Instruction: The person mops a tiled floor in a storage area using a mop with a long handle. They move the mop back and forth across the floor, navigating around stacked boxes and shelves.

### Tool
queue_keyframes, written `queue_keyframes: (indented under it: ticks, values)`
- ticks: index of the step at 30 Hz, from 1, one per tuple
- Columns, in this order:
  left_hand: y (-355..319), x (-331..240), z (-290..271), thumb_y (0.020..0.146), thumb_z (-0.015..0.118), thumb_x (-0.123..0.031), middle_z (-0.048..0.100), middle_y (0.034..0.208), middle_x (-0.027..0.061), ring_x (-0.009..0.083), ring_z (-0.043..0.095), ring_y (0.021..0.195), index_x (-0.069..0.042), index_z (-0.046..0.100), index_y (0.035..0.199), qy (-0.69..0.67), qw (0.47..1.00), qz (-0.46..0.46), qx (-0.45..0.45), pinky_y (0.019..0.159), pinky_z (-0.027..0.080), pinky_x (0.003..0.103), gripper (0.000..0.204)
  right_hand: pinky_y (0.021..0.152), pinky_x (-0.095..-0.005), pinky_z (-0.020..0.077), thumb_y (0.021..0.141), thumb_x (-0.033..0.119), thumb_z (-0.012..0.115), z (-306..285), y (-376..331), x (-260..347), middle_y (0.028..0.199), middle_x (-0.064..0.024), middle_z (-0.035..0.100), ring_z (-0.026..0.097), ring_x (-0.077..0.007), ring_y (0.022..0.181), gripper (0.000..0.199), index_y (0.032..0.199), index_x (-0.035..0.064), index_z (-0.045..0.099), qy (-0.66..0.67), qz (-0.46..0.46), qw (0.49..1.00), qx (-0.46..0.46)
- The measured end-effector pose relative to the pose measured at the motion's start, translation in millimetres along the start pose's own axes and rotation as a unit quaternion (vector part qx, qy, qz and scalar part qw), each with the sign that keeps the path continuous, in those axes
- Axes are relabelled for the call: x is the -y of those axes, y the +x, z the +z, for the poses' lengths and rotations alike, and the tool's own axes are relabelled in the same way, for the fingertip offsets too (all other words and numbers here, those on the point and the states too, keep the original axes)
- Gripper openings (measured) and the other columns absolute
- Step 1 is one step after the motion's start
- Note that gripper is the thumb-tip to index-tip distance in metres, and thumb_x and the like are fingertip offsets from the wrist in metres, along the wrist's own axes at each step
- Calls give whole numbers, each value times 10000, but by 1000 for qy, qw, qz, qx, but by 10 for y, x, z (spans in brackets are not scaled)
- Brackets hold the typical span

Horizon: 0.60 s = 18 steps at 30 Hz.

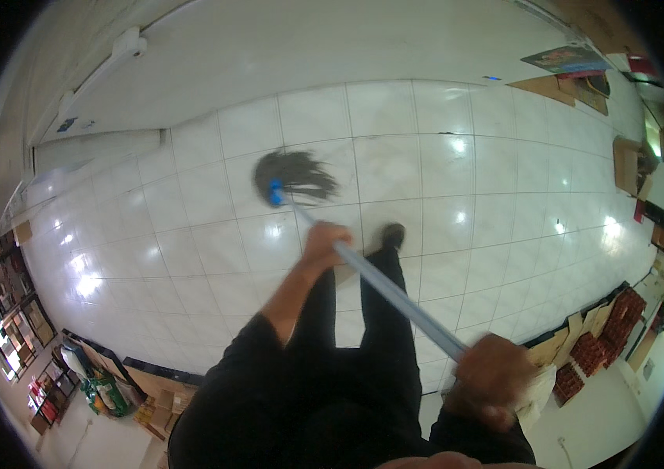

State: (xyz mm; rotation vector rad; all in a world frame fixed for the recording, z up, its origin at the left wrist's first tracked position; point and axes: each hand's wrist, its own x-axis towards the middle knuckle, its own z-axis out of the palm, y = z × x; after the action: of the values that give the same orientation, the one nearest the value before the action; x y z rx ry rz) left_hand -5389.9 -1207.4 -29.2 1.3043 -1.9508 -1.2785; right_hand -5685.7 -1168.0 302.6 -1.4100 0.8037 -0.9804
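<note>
A string mop with a light grey handle (394,294) slants across the view from lower right to upper left. Its grey strands (298,173) lie fanned out on the tiled floor, trailing to the right from a blue socket (276,192). Lower down the handle, my left hand (326,244) is wrapped round it. My right hand (496,374) is closed round the upper end, near my body, and looks blurred. My dark shoe (393,236) stands on the tiles just right of the handle.
A white wall (332,47) runs along the far side of the glossy tile floor (457,227). Cardboard boxes (630,168) stand at the right. Red stacked packs (605,336) lie lower right. Boxes (165,406) and a green bag (105,395) sit lower left, near shelving (16,320).
</note>
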Motion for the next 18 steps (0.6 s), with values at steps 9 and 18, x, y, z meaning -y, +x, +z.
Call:
queue_keyframes:
  ticks: [9, 18]
  values:
    - [-1364, 1735, -1065, 770, 726, -185, 610, 631, 134, 347, 585, 639, -48, 535, 564, 174, 972, -157, -2, 691, 475, 414, 313, 602, -377, 465, 893, 82, 562, 1214, 516, -1832, 656, -103, 558, 536, -250, 552, 204, 698, 48, 514, 182, -86, 979, 15]
    - [1029, -1216, 1781, 802, 759, -185, 519, 613, 81, 288, 541, 644, -99, 488, 581, -109, 989, 99, -16, 622, 417, 431, 360, 335, -278, 331, 890, 256, 658, -1085, -898, 142, 444, 7, 452, 376, -114, 308, 386, 590, 150, 441, -11, -82, 991, -109]
